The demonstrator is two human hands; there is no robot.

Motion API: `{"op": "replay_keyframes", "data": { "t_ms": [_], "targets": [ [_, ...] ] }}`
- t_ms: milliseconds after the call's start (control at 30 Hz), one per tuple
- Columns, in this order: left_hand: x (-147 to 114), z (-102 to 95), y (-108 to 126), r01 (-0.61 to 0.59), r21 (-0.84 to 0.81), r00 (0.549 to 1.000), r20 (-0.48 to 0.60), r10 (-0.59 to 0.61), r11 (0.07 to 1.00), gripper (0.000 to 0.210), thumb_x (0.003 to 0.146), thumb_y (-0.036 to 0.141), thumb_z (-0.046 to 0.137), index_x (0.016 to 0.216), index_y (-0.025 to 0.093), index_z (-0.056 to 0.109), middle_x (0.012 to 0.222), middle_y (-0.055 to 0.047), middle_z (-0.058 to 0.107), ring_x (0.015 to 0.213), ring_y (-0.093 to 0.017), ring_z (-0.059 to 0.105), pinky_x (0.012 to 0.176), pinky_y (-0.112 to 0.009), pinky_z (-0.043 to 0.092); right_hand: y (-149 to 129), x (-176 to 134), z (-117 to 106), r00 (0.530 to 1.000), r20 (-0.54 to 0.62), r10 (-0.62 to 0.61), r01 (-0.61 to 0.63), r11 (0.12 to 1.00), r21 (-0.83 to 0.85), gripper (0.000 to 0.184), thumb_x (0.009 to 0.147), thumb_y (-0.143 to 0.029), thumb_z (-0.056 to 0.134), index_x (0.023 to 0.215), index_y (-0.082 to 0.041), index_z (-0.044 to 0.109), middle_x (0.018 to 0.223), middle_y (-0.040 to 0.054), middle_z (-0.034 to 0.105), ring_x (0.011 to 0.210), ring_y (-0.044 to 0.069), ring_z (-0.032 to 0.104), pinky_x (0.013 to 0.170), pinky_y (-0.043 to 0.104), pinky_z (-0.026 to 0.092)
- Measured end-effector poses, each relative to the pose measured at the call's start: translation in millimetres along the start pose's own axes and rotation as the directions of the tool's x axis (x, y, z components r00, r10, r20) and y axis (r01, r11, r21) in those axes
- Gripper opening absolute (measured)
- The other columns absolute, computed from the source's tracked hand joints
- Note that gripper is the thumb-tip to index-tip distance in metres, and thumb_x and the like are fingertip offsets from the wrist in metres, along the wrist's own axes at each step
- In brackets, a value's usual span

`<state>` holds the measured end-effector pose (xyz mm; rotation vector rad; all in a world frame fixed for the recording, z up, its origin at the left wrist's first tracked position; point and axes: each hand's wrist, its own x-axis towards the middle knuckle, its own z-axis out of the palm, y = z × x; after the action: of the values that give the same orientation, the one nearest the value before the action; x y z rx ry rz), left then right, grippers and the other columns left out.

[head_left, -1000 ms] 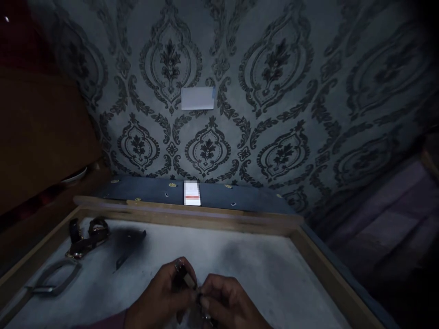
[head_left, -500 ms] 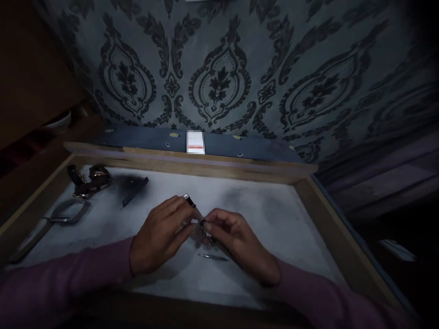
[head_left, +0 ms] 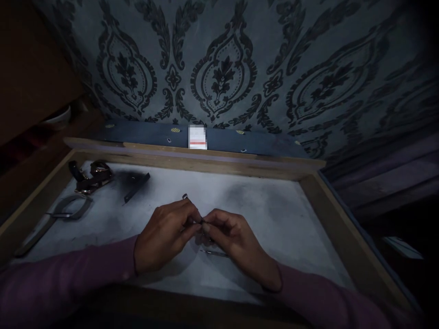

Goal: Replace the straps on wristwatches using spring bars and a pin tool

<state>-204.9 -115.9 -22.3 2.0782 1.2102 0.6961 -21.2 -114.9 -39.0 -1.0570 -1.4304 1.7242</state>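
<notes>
Brown wood makes the tray's left wall, and just inside it we see a grey band, looped at its far end, its tail reaching toward the near side. Dark straps with bright metal glints lie in a heap by the far left corner. Next comes a dark strip, slanted, well apart from our left hand.

That hand is pinched, thumb nearly meeting forefinger, on a small strap near the tray's middle; its buckle end pokes up past our knuckles on the far side, while the rest is mostly hidden by fingers. Over the far edge, on blue cloth, sits a white rectangle, its face blurred.

Below the strap, a thin tool lies on the white base, close to our right hand, which pinches the same strap between closed thumb and fingers. Rightward, the base stretches wide before the right wall; beyond that edge lies a pale slab.
</notes>
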Motion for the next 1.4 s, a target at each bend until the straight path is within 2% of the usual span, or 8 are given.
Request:
{"op": "replay_keyframes", "data": {
  "t_ms": [133,267,400,633,933,1000,1167,1400],
  "targets": [
    [-1,-0.4,1,0.027,-0.038,1.0,0.001,-0.027,0.999,0.011,0.087,0.012,0.056,0.078,0.019,0.054,0.076,0.001,0.059,0.068,-0.014,0.055,0.063,-0.027,0.04,-2,-1,1,1.0,-0.016,-0.021,0.02,0.999,-0.034,0.023,0.086,-0.038,0.066,0.078,-0.017,0.064,0.072,0.0017,0.065,0.067,0.015,0.064,0.062,0.027,0.053],
    [-3,-0.4,4,-0.051,0.04,0.998,-0.03,0.052,0.998,0.008,0.09,0.012,0.052,0.086,0.018,0.054,0.086,-0.001,0.06,0.073,-0.015,0.056,0.065,-0.028,0.04,-4,-2,1,0.999,-0.021,-0.029,0.028,0.998,-0.062,0.023,0.088,-0.037,0.062,0.079,-0.017,0.065,0.073,0.0026,0.066,0.069,0.015,0.063,0.065,0.028,0.052],
    [-4,0.9,6,-0.09,0.095,0.995,-0.023,0.092,0.991,0.011,0.092,0.011,0.049,0.084,0.018,0.054,0.083,-0.001,0.059,0.071,-0.014,0.055,0.063,-0.027,0.039,-6,-3,2,1.0,-0.02,-0.02,0.019,0.997,-0.069,0.024,0.088,-0.039,0.063,0.08,-0.016,0.065,0.072,0.0029,0.066,0.069,0.016,0.063,0.066,0.029,0.051],
    [0,-0.5,3,-0.064,0.035,0.998,0.012,0.064,0.997,0.013,0.089,0.01,0.048,0.08,0.019,0.049,0.077,0.002,0.057,0.065,-0.012,0.053,0.062,-0.026,0.039,-5,-3,3,0.999,-0.003,-0.048,0.048,0.995,-0.085,0.026,0.088,-0.04,0.063,0.079,-0.016,0.067,0.072,0.0023,0.065,0.067,0.015,0.06,0.061,0.027,0.049],
    [-1,-0.4,5,-0.046,0.084,0.997,0.065,0.041,0.995,0.011,0.085,0.01,0.046,0.08,0.019,0.044,0.075,0.003,0.053,0.058,-0.01,0.048,0.055,-0.024,0.035,-6,-3,4,0.999,0.003,-0.04,0.04,0.982,-0.185,0.014,0.086,-0.028,0.057,0.078,-0.017,0.062,0.066,-0.0009,0.057,0.059,0.012,0.049,0.055,0.025,0.04],
    [2,-7.0,2,-0.035,0.066,0.999,0.034,0.033,0.997,0.011,0.086,0.011,0.046,0.08,0.019,0.044,0.075,0.003,0.053,0.059,-0.01,0.048,0.054,-0.023,0.036,-3,-4,5,1.0,0.002,-0.009,0.009,0.982,-0.188,0.012,0.085,-0.026,0.058,0.077,-0.017,0.062,0.065,-0.0014,0.055,0.059,0.012,0.047,0.053,0.024,0.038],
    [9,-26.5,-2,0.036,-0.033,0.983,-0.178,-0.041,0.999,0.01,0.089,0.014,0.048,0.081,0.019,0.047,0.071,0.003,0.052,0.06,-0.01,0.05,0.052,-0.021,0.038,0,-6,8,0.996,0.029,0.079,-0.074,0.987,-0.143,0.012,0.083,-0.025,0.06,0.074,-0.017,0.061,0.062,-0.0027,0.052,0.058,0.011,0.046,0.053,0.023,0.037],
    [-3,-14.9,9,-0.209,0.181,0.968,-0.099,0.229,0.961,0.011,0.09,0.009,0.05,0.082,0.018,0.05,0.074,0.002,0.054,0.066,-0.012,0.051,0.059,-0.024,0.038,-2,-4,4,0.998,0.018,0.055,-0.054,0.998,-0.009,0.022,0.086,-0.036,0.063,0.078,-0.016,0.061,0.069,0.0007,0.058,0.064,0.012,0.053,0.059,0.025,0.045]
  ]
}}
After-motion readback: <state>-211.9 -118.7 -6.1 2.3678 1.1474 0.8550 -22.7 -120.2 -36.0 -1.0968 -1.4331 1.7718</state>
